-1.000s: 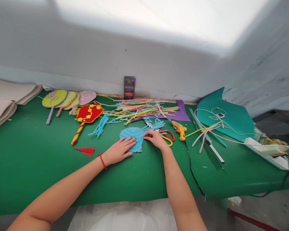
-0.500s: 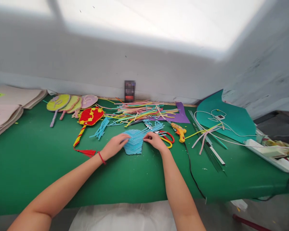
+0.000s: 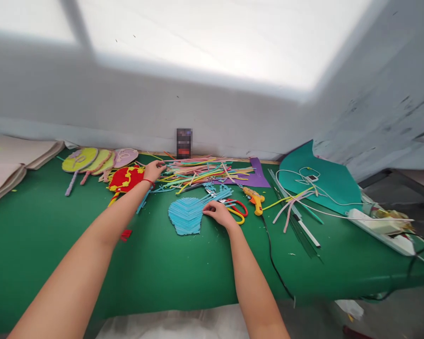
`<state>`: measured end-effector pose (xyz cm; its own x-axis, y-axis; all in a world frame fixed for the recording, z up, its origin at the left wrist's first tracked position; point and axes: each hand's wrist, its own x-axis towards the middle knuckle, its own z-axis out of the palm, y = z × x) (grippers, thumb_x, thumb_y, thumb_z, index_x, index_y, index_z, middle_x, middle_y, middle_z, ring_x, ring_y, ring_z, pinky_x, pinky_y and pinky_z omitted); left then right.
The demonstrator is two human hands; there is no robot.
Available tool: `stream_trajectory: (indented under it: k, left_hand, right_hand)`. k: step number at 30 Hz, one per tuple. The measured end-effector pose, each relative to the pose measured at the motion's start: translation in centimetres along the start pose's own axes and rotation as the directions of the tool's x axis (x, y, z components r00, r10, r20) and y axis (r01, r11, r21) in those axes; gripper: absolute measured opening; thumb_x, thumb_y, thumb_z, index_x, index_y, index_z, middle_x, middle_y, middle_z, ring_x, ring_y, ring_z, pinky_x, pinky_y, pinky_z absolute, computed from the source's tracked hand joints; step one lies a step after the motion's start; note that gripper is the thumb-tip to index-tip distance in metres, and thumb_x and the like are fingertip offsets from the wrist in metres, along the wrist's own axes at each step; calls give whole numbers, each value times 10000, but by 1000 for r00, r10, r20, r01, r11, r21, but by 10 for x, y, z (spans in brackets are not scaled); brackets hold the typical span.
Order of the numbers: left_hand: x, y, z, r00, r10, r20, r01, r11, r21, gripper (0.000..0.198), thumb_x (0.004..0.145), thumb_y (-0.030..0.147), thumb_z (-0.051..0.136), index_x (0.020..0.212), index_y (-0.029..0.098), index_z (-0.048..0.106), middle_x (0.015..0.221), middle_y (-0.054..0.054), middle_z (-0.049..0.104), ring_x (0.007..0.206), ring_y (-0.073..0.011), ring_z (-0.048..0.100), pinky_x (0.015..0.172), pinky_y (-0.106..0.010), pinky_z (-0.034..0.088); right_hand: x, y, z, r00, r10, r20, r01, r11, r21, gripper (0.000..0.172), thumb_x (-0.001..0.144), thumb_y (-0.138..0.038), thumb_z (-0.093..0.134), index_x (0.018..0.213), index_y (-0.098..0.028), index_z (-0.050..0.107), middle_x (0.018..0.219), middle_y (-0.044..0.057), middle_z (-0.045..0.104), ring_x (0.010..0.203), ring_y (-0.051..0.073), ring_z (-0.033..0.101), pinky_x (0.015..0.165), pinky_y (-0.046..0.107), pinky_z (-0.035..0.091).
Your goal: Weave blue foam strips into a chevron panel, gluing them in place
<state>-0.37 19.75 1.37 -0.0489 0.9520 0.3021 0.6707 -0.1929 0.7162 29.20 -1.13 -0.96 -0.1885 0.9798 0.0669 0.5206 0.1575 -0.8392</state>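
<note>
We see a green table cover (image 3: pixel 56 245), a light blue piece (image 3: pixel 185 216) with chevron weave, a red fan (image 3: pixel 127 178) trimmed yellow, purple sheet (image 3: pixel 256 175), teal sheet (image 3: pixel 325 181), multicoloured strips (image 3: pixel 201 170)

No word, label or number can be read anywhere; the small dark box (image 3: pixel 184 143) at upper centre is blurred out.
</note>
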Motion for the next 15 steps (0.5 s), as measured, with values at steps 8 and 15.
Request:
stream_trajectory:
  k: [8,15]
  left_hand:
    - [11,14,14,988,-152,-35,149,985,-82,155,654,197,622,776,129,691,729,-50,706,712,-176,627,712,-277,451]
    - [5,21,-38,959,-185,-214,157,978,-138,351,731,157,529,1073,113,597,773,-12,659,740,-144,584,755,-271,434]
  right_hand:
    - [-1,-2,0,1000,-17,-7,16,999,-36,102,759,-278,631,790,-191,674,759,6,625,710,137,532,663,258,415]
    - [1,2,0,1000,-16,4,16,1000,-14,108,753,-282,637,789,-187,673,774,3,623,715,134,541,666,254,422]
